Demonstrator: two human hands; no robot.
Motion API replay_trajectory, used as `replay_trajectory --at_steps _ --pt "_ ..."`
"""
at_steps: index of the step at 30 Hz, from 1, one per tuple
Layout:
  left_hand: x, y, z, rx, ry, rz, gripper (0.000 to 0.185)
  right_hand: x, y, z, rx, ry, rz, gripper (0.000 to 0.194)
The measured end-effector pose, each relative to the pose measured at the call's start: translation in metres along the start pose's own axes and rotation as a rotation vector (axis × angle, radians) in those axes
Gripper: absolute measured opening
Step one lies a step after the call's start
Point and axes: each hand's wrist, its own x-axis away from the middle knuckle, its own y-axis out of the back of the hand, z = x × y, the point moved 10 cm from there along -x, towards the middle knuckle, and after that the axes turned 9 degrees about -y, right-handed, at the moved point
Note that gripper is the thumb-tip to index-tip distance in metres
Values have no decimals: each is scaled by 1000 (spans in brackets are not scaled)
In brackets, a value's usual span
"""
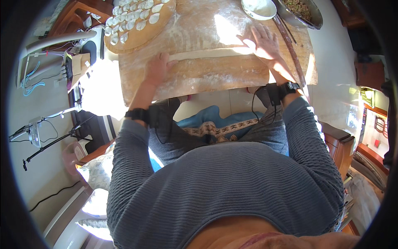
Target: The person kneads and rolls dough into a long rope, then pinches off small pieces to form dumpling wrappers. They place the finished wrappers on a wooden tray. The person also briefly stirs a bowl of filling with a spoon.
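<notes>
A long pale rope of dough [211,54] lies across the floured wooden board [199,73]. At its left end, my left hand [156,69] has its fingers curled over the dough, with the thumb just below the rope. My right hand [266,43] rests flat at the other end, fingers spread and pointing away from me; its palm hides the tip of the rope. Above my left hand, rows of white dumplings [130,23] sit on a round tan tray [136,42].
A white bowl [259,9] and a metal basin of chopped filling [297,9] stand at the far right. A dark wooden rolling pin [290,51] lies right of my right hand, with a thin stick [287,29] beside it. The board's near edge is above my knees.
</notes>
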Motion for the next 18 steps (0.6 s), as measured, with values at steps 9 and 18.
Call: replay_trajectory --at_steps 9,18 --pt "-77 15 -27 -53 -99 -67 53 -40 2 163 -377 148 -81 66" --pt "57 -16 -98 83 -11 -44 72 135 8 163 -341 279 67 83"
